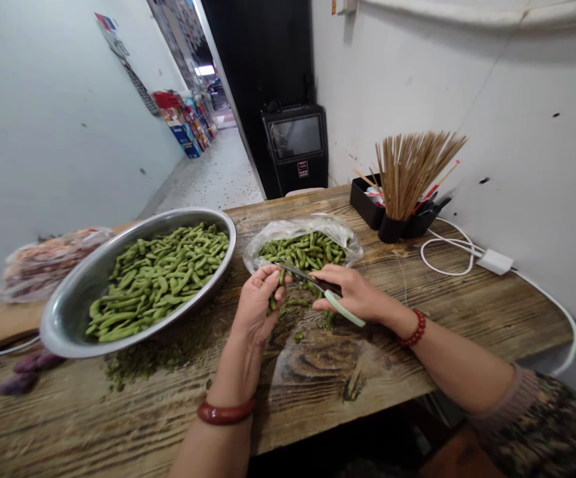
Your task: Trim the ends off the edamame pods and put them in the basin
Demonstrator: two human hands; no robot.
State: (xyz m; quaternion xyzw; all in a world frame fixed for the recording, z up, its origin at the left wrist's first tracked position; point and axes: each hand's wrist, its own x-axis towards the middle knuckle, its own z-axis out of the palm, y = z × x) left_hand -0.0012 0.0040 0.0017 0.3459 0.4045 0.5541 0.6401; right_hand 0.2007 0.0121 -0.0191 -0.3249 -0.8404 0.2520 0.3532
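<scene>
Between the fingers of my left hand [260,302] is a green edamame pod [282,276]; more green shows inside the palm. My right hand [350,292] grips a pair of scissors [343,308] with pale green handles. The blades reach left to the pod at my left fingertips. Just behind both hands, a clear plastic bag [268,232] lies open with many edamame pods [307,249] in it. To the left stands a large metal basin [63,325], tilted in view, holding a heap of edamame pods [163,279]. Green trimmings [153,362] lie on the wood below the basin.
The wooden table [417,318] meets a white wall on the right. Bamboo skewers [412,172] stand in a black holder [392,229] at the back right, near a white cable with an adapter [495,261]. A plastic bag of pinkish food [53,259] lies far left.
</scene>
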